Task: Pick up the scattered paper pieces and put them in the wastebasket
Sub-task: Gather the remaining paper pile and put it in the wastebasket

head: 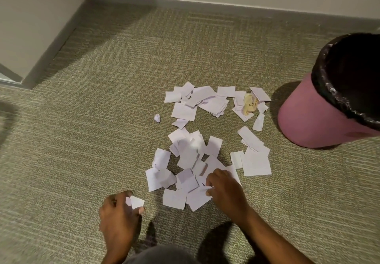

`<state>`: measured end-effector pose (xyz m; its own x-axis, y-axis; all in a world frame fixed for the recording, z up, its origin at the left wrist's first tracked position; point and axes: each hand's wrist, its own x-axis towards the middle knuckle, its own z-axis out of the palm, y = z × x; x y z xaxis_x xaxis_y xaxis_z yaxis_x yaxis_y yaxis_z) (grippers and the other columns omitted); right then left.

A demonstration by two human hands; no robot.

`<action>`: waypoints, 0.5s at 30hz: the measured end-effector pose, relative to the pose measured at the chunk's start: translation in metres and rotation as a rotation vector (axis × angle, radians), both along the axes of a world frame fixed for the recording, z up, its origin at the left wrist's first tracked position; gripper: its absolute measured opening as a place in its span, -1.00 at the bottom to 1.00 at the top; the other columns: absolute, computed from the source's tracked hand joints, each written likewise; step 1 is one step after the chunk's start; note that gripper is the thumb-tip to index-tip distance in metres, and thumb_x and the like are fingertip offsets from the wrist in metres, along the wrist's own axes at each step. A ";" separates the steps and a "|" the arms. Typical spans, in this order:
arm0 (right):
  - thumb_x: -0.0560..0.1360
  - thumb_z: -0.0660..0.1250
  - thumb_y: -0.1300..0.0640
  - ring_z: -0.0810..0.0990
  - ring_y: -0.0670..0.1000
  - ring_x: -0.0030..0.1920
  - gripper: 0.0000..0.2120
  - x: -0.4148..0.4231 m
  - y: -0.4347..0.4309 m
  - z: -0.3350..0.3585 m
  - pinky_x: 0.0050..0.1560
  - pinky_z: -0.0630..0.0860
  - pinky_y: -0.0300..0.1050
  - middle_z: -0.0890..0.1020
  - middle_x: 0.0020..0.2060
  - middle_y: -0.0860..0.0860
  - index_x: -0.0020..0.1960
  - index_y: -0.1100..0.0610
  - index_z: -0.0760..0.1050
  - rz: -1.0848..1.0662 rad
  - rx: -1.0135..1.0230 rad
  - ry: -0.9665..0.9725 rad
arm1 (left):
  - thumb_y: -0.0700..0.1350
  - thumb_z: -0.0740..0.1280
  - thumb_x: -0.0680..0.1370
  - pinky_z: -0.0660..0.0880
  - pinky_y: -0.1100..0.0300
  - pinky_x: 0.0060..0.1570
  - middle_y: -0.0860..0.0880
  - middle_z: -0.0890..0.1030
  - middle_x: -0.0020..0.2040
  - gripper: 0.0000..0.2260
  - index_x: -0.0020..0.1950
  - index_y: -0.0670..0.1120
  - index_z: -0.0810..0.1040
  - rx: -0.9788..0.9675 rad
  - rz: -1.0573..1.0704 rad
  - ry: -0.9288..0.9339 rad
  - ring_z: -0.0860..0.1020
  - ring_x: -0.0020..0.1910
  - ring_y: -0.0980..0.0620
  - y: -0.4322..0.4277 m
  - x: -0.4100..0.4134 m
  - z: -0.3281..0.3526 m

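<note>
Several white paper pieces (191, 154) lie scattered on the carpet in the middle of the view, with a second cluster (205, 101) farther back. A small crumpled paper ball (157, 117) sits to their left, and a crumpled yellowish scrap (249, 104) lies near the pink wastebasket (308, 115), which stands at the right with a black liner. My left hand (118, 216) pinches a white paper piece (136, 202) at the lower left. My right hand (224, 191) rests on the near edge of the pile, its fingertips pinching a paper piece (200, 198).
The floor is grey-beige carpet (92, 140). A white wall with a grey baseboard (205, 3) runs along the back, and a wall corner (26, 78) juts in at the left. My legs show at the bottom edge.
</note>
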<state>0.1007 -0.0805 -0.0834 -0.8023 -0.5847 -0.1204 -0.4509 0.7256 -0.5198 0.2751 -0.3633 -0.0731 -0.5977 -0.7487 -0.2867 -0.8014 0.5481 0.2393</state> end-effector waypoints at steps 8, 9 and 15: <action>0.41 0.60 0.19 0.55 0.01 -0.20 -0.67 0.005 0.000 0.003 -0.21 0.27 -0.16 0.58 -0.23 -0.13 -0.10 -0.04 0.44 -0.033 -0.005 -0.021 | -0.11 0.70 0.36 0.52 -0.25 -0.01 -0.19 0.51 0.25 -0.47 0.28 0.10 0.63 -0.011 0.014 0.005 0.45 0.22 -0.32 0.004 0.001 -0.003; 0.41 0.59 0.20 0.56 0.02 -0.19 -0.66 0.005 -0.001 0.004 -0.19 0.29 -0.15 0.59 -0.23 -0.13 -0.08 -0.04 0.44 -0.030 -0.018 -0.032 | -0.14 0.69 0.36 0.52 -0.23 -0.04 -0.20 0.53 0.23 -0.48 0.26 0.07 0.65 -0.021 -0.003 0.025 0.46 0.18 -0.32 0.003 0.001 -0.003; 0.45 0.60 0.14 0.70 -0.03 0.07 -0.57 0.004 -0.030 0.020 0.02 0.64 -0.03 0.74 0.02 -0.13 0.23 -0.06 0.53 0.059 -0.092 -0.051 | -0.36 0.61 0.39 0.45 0.00 -0.11 -0.13 0.52 0.04 -0.61 0.13 -0.03 0.71 0.001 -0.053 0.229 0.50 -0.03 -0.20 -0.010 0.006 -0.007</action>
